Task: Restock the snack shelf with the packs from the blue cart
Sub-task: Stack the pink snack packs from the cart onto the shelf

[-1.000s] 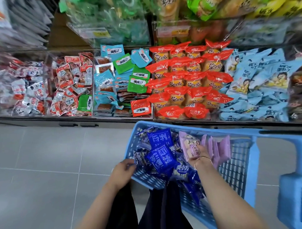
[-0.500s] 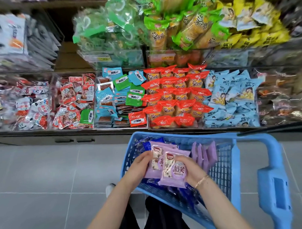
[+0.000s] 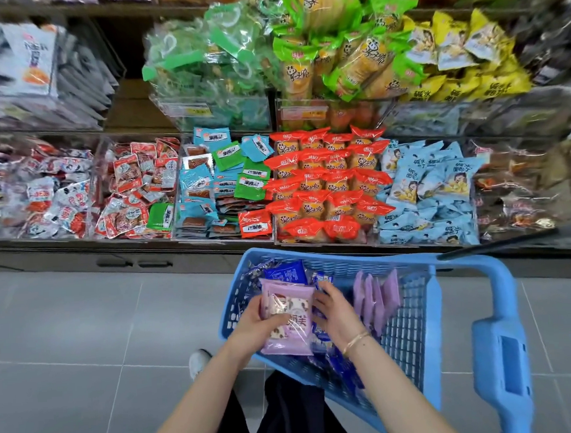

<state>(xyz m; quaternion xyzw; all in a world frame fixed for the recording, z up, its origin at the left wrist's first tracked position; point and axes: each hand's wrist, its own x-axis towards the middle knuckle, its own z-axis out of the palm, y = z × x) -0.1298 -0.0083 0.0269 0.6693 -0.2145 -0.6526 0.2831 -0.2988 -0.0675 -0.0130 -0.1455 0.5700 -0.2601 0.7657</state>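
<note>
Now | left hand (image 3: 259, 325) grips purple packs (image 3: 289, 316), thumb curled over front | right hand (image 3: 334, 311) flat against their right edge, holding nothing | packs low centre above blue cart (image 3: 344, 258), long side pointing up-frame toward snack shelf (image 3: 84, 246)

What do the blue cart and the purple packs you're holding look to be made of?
Blue cart: moulded plastic, matte, judging by its lattice walls. Purple packs: thin glossy plastic film, probably; it glints and wrinkles in the grip of the left hand.
</note>
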